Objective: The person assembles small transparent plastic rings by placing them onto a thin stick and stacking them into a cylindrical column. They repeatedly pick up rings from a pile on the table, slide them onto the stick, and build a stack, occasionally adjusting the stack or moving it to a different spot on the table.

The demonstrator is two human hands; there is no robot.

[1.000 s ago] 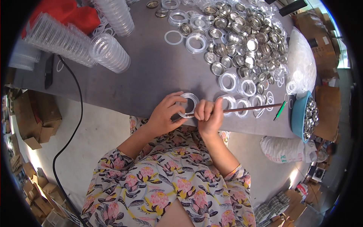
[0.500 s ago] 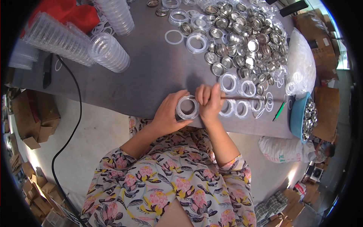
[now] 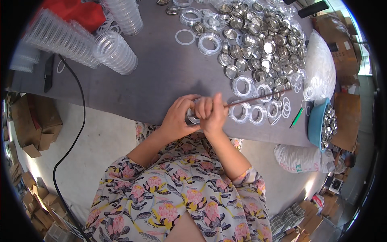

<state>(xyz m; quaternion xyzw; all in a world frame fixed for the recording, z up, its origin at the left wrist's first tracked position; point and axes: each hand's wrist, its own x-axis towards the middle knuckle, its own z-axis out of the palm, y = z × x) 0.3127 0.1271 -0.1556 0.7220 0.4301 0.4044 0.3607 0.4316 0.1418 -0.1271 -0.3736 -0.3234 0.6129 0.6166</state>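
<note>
Fingers of my left hand (image 3: 177,117) curve round a clear ring (image 3: 188,117), thumb below it, pinching its left side by the near edge of the grey table (image 3: 161,76). Fingers of my right hand (image 3: 212,115) are curled into a fist round a thin brown stick (image 3: 250,100), thumb pointing up; the stick slants out between two and three o'clock, with twelve straight ahead of me. My right fist covers part of the ring, so I can't tell whether the stick's near end touches it.

Reckoning from my hands, more clear rings (image 3: 251,115) lie in a loose cluster from two to three o'clock, the stick passing over some of them. Small round metal tins (image 3: 265,46) are heaped between one and two, and a flat pale ring (image 3: 185,43) lies just short of twelve. Out at three there's a green tool (image 3: 296,117), and past it a blue basin (image 3: 315,123) full of shiny metal pieces. A whitish plastic bag (image 3: 320,64) slumps between two and three. Around ten I have stacked clear plastic discs (image 3: 121,54), with a red cloth (image 3: 82,16) behind them.
</note>
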